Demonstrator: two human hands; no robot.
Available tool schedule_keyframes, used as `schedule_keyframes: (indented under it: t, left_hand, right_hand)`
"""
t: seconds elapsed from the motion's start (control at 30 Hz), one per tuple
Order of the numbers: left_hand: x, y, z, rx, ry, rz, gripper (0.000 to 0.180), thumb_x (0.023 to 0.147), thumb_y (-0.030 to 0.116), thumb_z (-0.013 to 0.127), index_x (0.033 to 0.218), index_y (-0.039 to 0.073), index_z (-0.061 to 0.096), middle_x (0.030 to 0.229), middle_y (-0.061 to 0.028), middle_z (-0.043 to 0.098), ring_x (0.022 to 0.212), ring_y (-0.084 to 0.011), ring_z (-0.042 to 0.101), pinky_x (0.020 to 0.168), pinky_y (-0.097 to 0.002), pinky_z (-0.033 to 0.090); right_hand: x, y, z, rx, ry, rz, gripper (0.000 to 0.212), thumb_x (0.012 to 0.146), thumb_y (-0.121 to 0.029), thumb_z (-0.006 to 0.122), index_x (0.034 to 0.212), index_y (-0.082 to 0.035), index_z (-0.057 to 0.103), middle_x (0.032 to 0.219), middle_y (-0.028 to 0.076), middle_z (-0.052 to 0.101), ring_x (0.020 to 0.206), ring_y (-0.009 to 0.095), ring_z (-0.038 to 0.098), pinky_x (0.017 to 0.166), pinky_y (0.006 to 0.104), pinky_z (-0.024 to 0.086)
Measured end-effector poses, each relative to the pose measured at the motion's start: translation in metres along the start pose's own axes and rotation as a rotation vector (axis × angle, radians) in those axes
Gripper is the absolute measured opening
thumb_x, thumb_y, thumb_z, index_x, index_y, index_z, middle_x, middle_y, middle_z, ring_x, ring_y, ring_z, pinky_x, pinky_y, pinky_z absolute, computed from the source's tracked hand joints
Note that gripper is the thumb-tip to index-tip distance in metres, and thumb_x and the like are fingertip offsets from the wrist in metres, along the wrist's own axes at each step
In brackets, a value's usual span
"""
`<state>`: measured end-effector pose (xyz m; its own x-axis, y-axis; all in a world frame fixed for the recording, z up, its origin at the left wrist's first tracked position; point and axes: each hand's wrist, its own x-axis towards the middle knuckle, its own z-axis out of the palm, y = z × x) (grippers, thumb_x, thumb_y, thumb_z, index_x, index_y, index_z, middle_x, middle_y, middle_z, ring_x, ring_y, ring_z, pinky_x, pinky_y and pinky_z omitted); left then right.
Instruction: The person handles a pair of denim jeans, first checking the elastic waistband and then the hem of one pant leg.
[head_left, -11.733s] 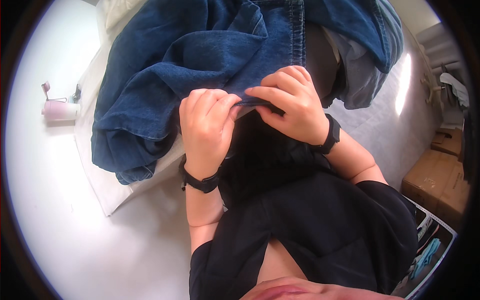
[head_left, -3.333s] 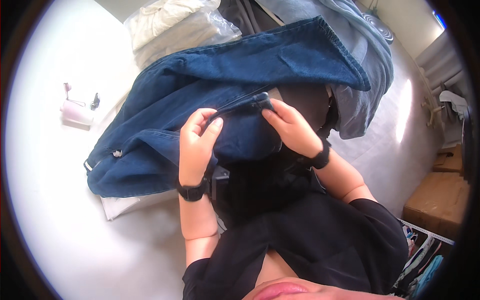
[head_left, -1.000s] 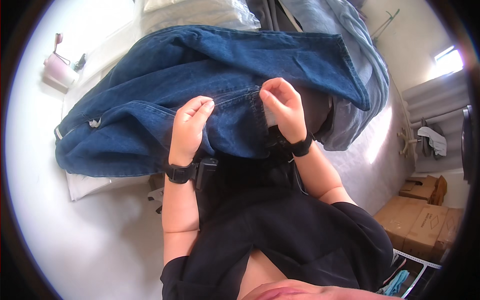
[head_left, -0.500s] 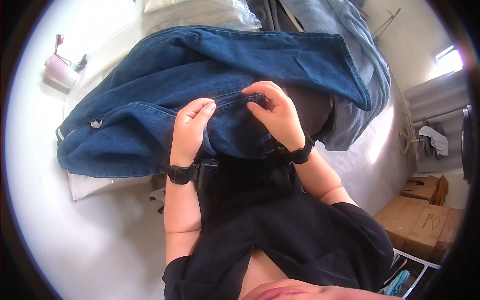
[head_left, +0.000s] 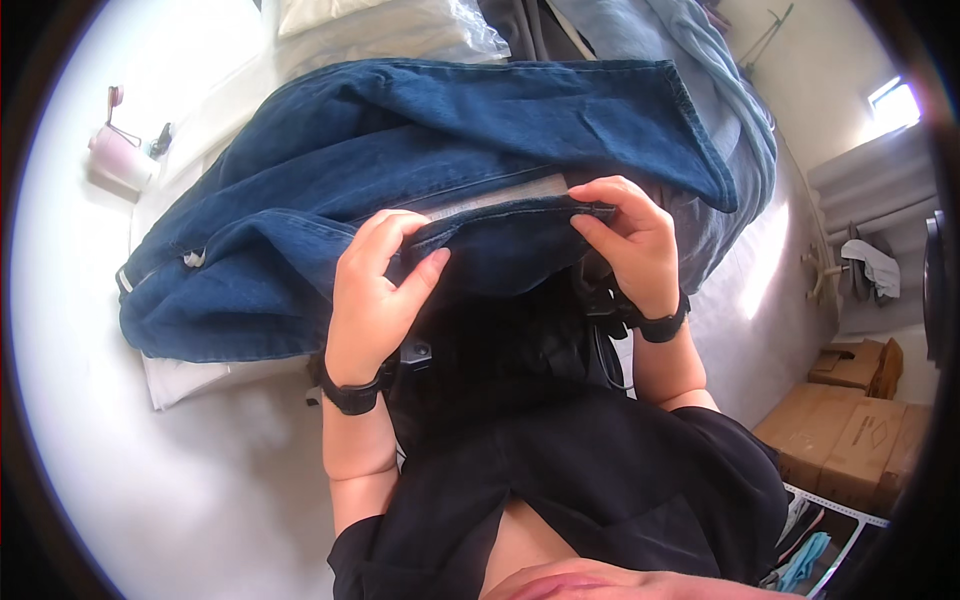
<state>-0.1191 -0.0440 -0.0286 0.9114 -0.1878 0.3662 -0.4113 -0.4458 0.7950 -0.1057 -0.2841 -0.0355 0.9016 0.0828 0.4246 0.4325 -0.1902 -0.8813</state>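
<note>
A pair of blue jeans (head_left: 380, 130) lies spread across the surface before me, its waistband end at the left and a leg hem at the far right. My left hand (head_left: 375, 290) grips the raised near leg edge, thumb on the near face and fingers over the top. Farther right, my right hand (head_left: 635, 235) pinches the same leg close to its end between thumb and fingers. Between both hands the edge is drawn out sideways, and a paler strip of fabric (head_left: 510, 197) shows just behind it. Black bands circle both wrists.
Light blue fabric (head_left: 690, 80) hangs at the far right. Clear plastic packages (head_left: 400, 30) lie at the back. A pink cup (head_left: 122, 158) stands at the left. Cardboard boxes (head_left: 820, 430) are stacked on the floor at the right.
My hands have moved apart, the right one farther right along the leg. The left hand has opened its pinch wider around the edge. The pale strip has come into view.
</note>
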Motion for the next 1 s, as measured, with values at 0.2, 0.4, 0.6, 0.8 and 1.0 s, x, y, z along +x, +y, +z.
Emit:
schedule_keyframes:
  t: [0.2, 0.4, 0.6, 0.8, 1.0]
  left_hand:
    - [0.002, 0.009, 0.000, -0.167, 0.025, -0.001, 0.020, 0.082, 0.013, 0.061, 0.097, 0.002, 0.053, 0.083, 0.0000, 0.050, 0.073, -0.0101, 0.046, 0.069, -0.0210, 0.038]
    - [0.007, 0.006, -0.012, -0.069, 0.032, 0.058, 0.011, 0.083, 0.009, 0.056, 0.091, 0.001, 0.058, 0.073, -0.0027, 0.051, 0.065, -0.0101, 0.044, 0.062, -0.0202, 0.036]
    - [0.003, 0.008, -0.018, -0.015, 0.000, 0.045, 0.016, 0.081, 0.013, 0.061, 0.089, 0.000, 0.059, 0.074, 0.0003, 0.047, 0.067, -0.0080, 0.041, 0.062, -0.0188, 0.032]
    - [0.002, 0.011, -0.018, 0.118, -0.009, 0.130, 0.020, 0.067, 0.009, 0.070, 0.083, 0.001, 0.061, 0.070, -0.0050, 0.049, 0.067, -0.0165, 0.048, 0.064, -0.0239, 0.039]
    - [0.000, 0.011, -0.014, 0.136, 0.050, 0.136, 0.018, 0.068, 0.008, 0.070, 0.079, 0.001, 0.057, 0.072, -0.0054, 0.050, 0.069, -0.0177, 0.049, 0.065, -0.0254, 0.039]
  right_hand:
    - [-0.007, -0.002, -0.010, 0.026, -0.026, -0.005, 0.024, 0.070, 0.006, 0.062, 0.093, -0.002, 0.062, 0.086, 0.003, 0.057, 0.077, 0.010, 0.052, 0.065, 0.0202, 0.041]
    - [-0.006, -0.002, -0.013, -0.023, -0.089, -0.059, 0.022, 0.071, 0.004, 0.063, 0.092, -0.003, 0.063, 0.083, 0.004, 0.058, 0.071, 0.010, 0.053, 0.059, 0.0221, 0.042]
    - [-0.002, -0.004, -0.014, -0.113, -0.144, -0.149, 0.021, 0.069, 0.001, 0.065, 0.090, -0.004, 0.064, 0.080, 0.005, 0.059, 0.069, 0.016, 0.057, 0.061, 0.0238, 0.045]
    - [-0.004, 0.000, -0.012, -0.237, -0.168, -0.207, 0.019, 0.067, 0.000, 0.066, 0.085, -0.004, 0.063, 0.080, 0.006, 0.059, 0.071, 0.020, 0.058, 0.062, 0.0262, 0.046]
    - [-0.006, 0.000, -0.011, -0.278, -0.206, -0.202, 0.015, 0.065, 0.003, 0.063, 0.078, -0.004, 0.060, 0.077, 0.006, 0.058, 0.069, 0.019, 0.058, 0.061, 0.0259, 0.045]
